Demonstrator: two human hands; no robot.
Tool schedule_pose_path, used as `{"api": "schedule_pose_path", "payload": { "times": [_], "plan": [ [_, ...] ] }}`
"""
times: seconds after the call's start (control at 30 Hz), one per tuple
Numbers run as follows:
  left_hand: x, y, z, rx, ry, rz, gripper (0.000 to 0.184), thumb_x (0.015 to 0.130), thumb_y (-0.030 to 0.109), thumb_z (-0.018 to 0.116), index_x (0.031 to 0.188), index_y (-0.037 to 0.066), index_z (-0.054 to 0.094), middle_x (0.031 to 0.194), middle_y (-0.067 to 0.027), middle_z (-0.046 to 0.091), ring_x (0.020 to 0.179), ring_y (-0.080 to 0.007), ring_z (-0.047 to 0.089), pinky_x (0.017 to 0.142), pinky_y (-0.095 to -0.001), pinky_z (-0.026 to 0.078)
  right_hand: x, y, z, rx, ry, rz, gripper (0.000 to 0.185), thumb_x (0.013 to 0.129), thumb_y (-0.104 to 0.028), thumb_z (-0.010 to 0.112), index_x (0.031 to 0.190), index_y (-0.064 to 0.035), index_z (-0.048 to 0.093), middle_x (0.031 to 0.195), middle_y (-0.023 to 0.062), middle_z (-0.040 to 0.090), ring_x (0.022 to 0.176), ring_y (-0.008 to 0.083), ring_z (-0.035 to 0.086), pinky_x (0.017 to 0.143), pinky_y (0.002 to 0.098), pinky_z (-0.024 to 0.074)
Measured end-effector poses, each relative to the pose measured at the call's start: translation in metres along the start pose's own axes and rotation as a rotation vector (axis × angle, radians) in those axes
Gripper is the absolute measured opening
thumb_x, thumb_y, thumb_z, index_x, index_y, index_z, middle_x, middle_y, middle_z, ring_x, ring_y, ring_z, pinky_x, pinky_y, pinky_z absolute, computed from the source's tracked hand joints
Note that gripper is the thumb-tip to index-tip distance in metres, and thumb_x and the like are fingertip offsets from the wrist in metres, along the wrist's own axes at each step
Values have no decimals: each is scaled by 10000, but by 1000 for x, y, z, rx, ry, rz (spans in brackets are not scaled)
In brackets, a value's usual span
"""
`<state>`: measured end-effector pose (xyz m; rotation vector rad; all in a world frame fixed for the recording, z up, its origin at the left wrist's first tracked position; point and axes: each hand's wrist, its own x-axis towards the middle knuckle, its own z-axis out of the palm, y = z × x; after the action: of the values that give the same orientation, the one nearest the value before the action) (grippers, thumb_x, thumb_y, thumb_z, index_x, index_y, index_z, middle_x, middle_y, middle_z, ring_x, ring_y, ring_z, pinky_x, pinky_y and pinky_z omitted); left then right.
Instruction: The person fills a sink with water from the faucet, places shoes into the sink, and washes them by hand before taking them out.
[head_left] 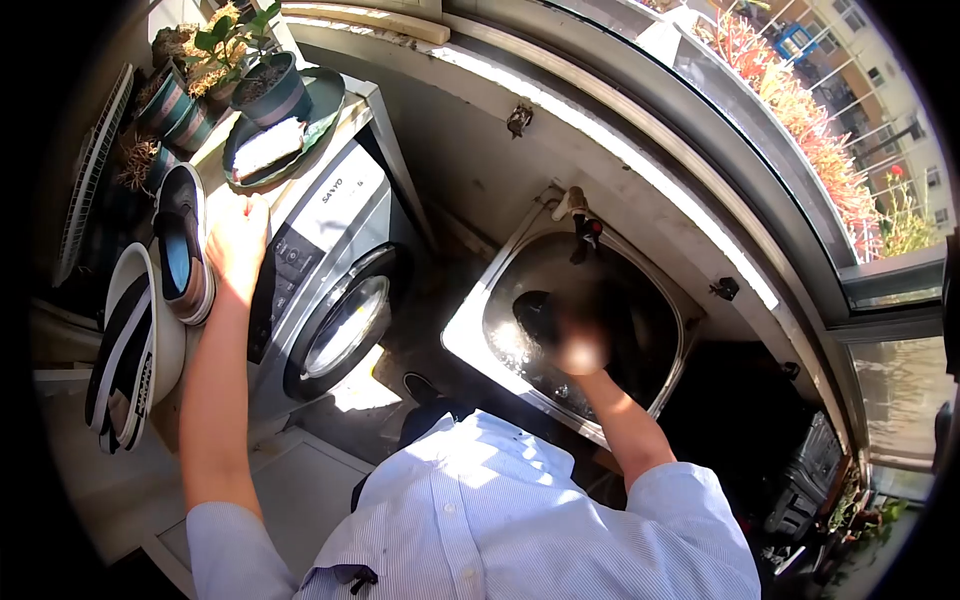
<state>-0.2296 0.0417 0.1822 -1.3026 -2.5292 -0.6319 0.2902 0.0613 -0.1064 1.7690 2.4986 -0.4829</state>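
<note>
Left hand [237,240] over the near edge of the washing machine [335,225] top, fingers curled in; whether they pinch anything, cannot tell. Just beside it, the brown shoe [183,250], opening up, blue insole showing. Its long axis runs along the picture's height, toe end apparently toward the potted plants [270,90], heel end toward the wearer. Contact between hand and shoe unclear.

Right hand [580,350] down in the metal sink [465,330], blurred; finger state cannot be told. Dark item [535,315] next to it inside the sink, outline too unclear to give its direction or long axis. Tap [578,205] at the sink's far rim.

White basin [168,340] below the brown shoe, dark footwear with white edging [125,350] leaning in it, long axis roughly along the picture's height, slightly tilted.
</note>
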Motion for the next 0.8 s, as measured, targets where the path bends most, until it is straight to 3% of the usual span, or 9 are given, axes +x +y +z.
{"api": "schedule_pose_path", "payload": {
  "times": [0.2,0.33,0.5,0.8],
  "plan": [
    [0,-3,3,28,-9,36,382,856,432,469,759,84,594,735,-151,616,717,-381,582,634,-463,423,-21,-24,-95,41,156,-33,959,610,-403,773,1415,-237,279,1201,290,454,1134,393,477,932,460,393],
    [-1,-1,0,11,-25,4,374,852,435,475,790,91,609,768,-145,624,752,-369,590,657,-449,434,-22,-36,-108,-48,185,-53,954,617,-420,768,1415,-230,281,1208,299,456,1110,354,512,908,446,416],
    [1,-2,1,23,-39,-23,373,841,440,489,799,94,624,777,-138,629,752,-363,591,662,-430,440,-6,-20,-21,42,64,4,976,639,-442,750,1436,-231,226,1252,305,413,1120,400,488,917,450,413],
    [0,1,1,8,-49,-42,366,832,430,515,783,83,622,731,-140,611,686,-334,581,629,-409,437,8,-3,57,22,-20,18,914,705,-382,727,1444,-289,196,1325,292,329,1206,413,404,1014,428,341]
  ]
}}
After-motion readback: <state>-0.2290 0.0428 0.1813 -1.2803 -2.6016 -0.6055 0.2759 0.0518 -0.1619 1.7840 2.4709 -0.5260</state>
